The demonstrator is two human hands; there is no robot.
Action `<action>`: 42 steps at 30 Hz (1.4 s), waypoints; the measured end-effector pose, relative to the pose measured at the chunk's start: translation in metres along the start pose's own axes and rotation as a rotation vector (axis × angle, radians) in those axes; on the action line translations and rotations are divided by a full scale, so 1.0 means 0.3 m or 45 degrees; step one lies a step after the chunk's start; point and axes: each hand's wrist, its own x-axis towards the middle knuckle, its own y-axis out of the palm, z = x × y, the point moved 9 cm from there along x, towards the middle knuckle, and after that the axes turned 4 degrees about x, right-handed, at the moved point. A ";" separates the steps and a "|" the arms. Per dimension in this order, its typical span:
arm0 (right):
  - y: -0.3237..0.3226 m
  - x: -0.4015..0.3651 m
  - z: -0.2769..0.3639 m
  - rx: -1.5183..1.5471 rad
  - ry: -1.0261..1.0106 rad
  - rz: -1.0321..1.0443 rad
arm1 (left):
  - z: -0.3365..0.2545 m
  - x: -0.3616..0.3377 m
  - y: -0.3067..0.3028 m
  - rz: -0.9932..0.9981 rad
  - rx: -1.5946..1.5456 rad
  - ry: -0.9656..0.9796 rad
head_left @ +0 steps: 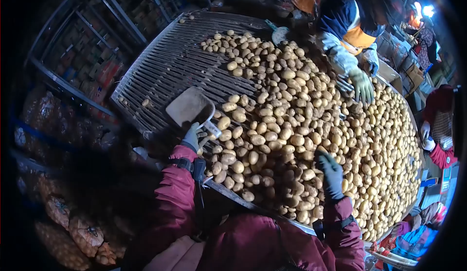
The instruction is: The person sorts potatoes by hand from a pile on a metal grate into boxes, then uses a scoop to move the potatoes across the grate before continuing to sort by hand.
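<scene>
My left hand (193, 138), in a grey glove, is at the lower edge of a pale scoop (188, 103). Its fingers are spread apart, close to the scoop's short handle (212, 129). The scoop rests on a slatted sorting table (168, 59). Over the heap of potatoes (292, 125) reaches my gloved right hand (332, 174), fingers stretched out and fingertips right at the potatoes. Loose potatoes (224, 123) lie beside the scoop, near my left hand.
Across the table, a person's gloved hand (362, 86) reaches onto the potatoes. A green-handled scoop (279, 34) lies at the far side. Another person's hands (427, 139) show at the right. Filled mesh sacks (82, 234) stand at lower left, behind a metal frame (73, 91).
</scene>
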 end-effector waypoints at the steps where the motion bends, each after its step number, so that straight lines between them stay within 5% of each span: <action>1: -0.092 0.031 0.020 -0.082 -0.136 -0.159 | -0.007 0.050 -0.008 0.002 -0.007 -0.003; 4: -0.348 0.070 0.031 -0.352 -0.449 -0.583 | -0.063 0.223 -0.160 -0.475 0.025 0.016; 8: -0.533 0.050 -0.096 -0.695 -0.386 -0.768 | -0.219 0.577 -0.218 -0.542 0.177 0.253; 11: -0.600 0.044 -0.255 -1.474 -0.331 -0.776 | -0.372 0.724 -0.213 -0.648 0.275 0.420; 12: -0.592 0.051 -0.251 -1.484 -0.323 -0.784 | -0.442 0.664 -0.182 -0.712 0.274 0.441; 14: -0.608 0.043 -0.264 -1.418 -0.255 -0.789 | -0.562 0.858 -0.236 -0.858 0.448 0.886; 15: -0.595 0.034 -0.256 -1.404 -0.222 -0.803 | -0.621 0.851 -0.206 -0.723 0.357 1.025; 17: -0.597 0.028 -0.258 -1.425 -0.224 -0.792 | -0.710 0.825 -0.195 -0.827 0.388 1.001; 18: -0.596 0.024 -0.265 -1.434 -0.234 -0.765 | -0.773 0.790 -0.142 -0.606 0.298 1.201; 19: -0.604 0.027 -0.279 -1.472 -0.238 -0.778 | -0.822 0.705 -0.124 -0.897 0.551 1.060; 22: -0.567 0.021 -0.245 -1.452 -0.207 -0.778 | -0.954 0.720 0.008 -0.639 0.683 1.265; 25: -0.569 0.016 -0.247 -1.451 -0.216 -0.775 | -0.954 0.679 0.213 -0.267 0.335 1.129; 28: -0.573 0.028 -0.253 -1.464 -0.184 -0.750 | -0.981 0.675 0.406 -0.316 0.603 1.295; 29: -0.582 0.028 -0.260 -1.417 -0.146 -0.771 | -0.944 0.701 0.486 -0.014 0.387 1.156; 30: -0.581 0.028 -0.256 -1.411 -0.139 -0.784 | -0.921 0.713 0.537 0.000 0.393 1.160; 32: -0.577 0.025 -0.255 -1.433 -0.131 -0.812 | -0.857 0.767 0.603 -0.124 0.504 1.292; 34: -0.594 0.024 -0.278 -1.379 -0.128 -0.841 | -0.758 0.978 0.581 -0.597 1.210 1.290; 36: -0.576 0.025 -0.269 -1.378 -0.181 -0.845 | -0.695 0.802 0.667 -0.383 1.013 1.136; 38: -0.571 0.029 -0.271 -1.390 -0.133 -0.847 | -0.606 0.687 0.780 0.194 0.637 0.933; 40: -0.561 0.028 -0.264 -1.426 -0.151 -0.850 | -0.546 0.690 0.776 -0.037 0.851 1.116; 41: -0.565 0.026 -0.274 -1.419 -0.164 -0.848 | -0.518 0.761 0.774 -0.413 1.235 1.555; 42: -0.567 0.029 -0.278 -1.426 -0.178 -0.836 | -0.514 0.703 0.791 -0.416 1.243 1.564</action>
